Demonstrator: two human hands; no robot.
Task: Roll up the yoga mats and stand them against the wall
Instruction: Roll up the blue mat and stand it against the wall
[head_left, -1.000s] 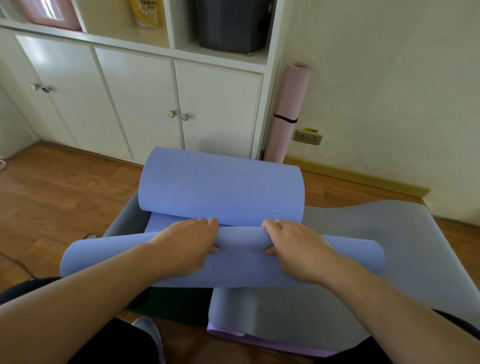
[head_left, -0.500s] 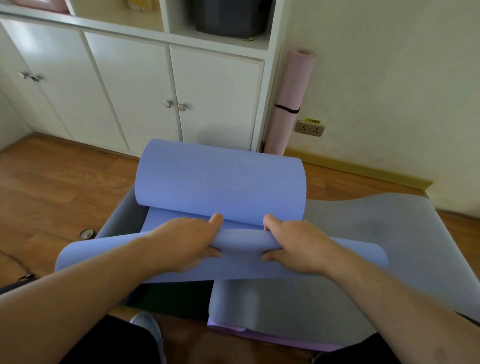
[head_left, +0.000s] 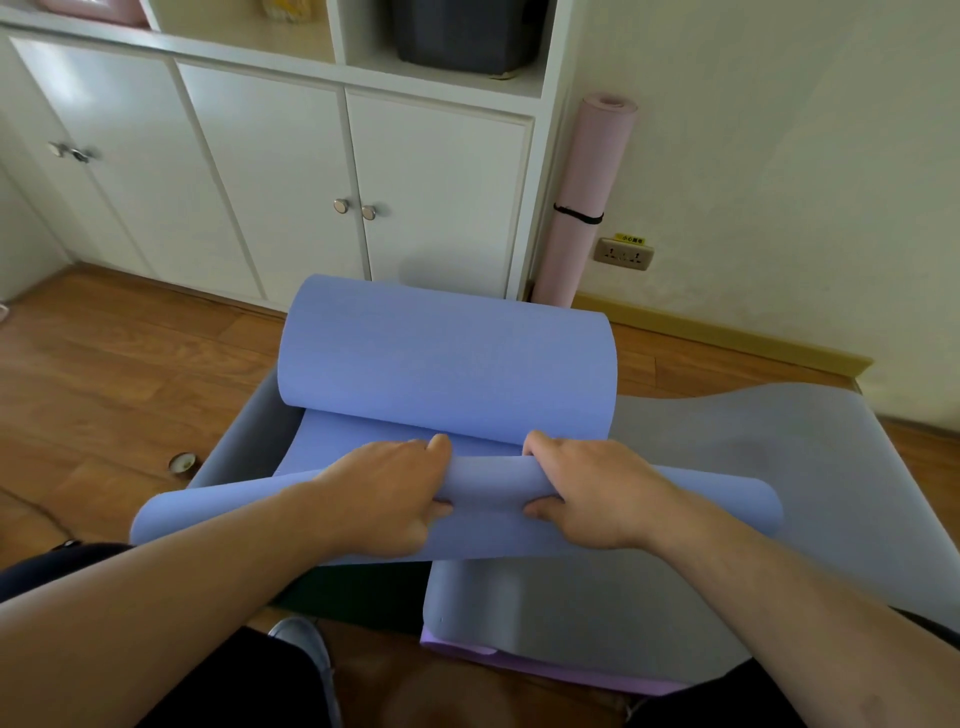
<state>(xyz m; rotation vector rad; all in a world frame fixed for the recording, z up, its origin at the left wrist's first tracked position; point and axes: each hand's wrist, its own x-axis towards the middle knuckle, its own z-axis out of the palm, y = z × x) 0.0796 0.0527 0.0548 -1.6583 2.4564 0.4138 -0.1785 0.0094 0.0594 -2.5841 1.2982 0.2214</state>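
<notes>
Both hands grip the near roll of a blue yoga mat (head_left: 467, 499), its long axis running left to right over a grey mat (head_left: 727, 493) on the wooden floor (head_left: 104, 374). The left hand (head_left: 384, 493) and right hand (head_left: 597, 493) close their fingers around it. A pink rolled mat (head_left: 587, 197) stands upright against the wall (head_left: 779, 156).

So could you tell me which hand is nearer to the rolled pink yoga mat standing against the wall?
Right. The right hand grips the blue mat's roll below and left of the pink yoga mat; the left hand sits further left.
</notes>
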